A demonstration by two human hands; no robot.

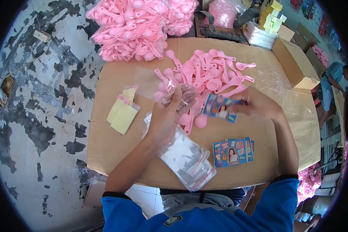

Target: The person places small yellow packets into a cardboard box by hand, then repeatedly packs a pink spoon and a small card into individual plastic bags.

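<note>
One printed card (pixel 220 108), pinched by the right hand (pixel 260 103) above the middle of the tabletop (pixel 263 131), lies just right of the left hand (pixel 167 116) gripping clear plastic (pixel 187 92), its long axis slanting gently toward the near-right corner.

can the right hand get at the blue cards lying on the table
Probably yes: the blue cards lie uncovered and close by, though the right hand holds at least one similar card and may need to release it
</note>
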